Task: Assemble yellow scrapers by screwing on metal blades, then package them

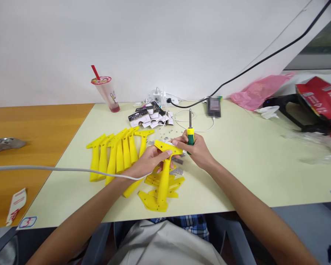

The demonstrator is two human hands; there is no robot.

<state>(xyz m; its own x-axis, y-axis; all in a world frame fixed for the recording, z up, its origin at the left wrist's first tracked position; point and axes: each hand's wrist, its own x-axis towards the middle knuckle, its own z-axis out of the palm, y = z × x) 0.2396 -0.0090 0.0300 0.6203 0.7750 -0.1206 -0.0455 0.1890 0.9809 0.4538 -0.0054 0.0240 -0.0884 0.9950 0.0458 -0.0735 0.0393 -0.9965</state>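
Over the near edge of the table, a little left of that edge's middle, we have a yellow scraper up in both hands, its wide head turned toward the far edge. Our left hand is grasping the head, thumb on its face and fingers behind. Our right hand has the screwdriver wrapped in its fingers, tip pointing at the far edge, while its thumb and forefinger pinch the head's right end.

As we judge it, the step in hand is lining up the parts of the head. We do well to square them with the fingertips first, leaving the screwdriver parked in the palm, its tip off the plastic. The left thumb should press close to the holes without covering them, and our fingers should stay off any blade edge; whether a blade sits in this head we cannot tell.

Any turning wants the shaft upright to the face and light pressure. The small screws lie loose beyond the hands, easily swept away by a sleeve or by the pale cable crossing our left forearm, so we move gently there.
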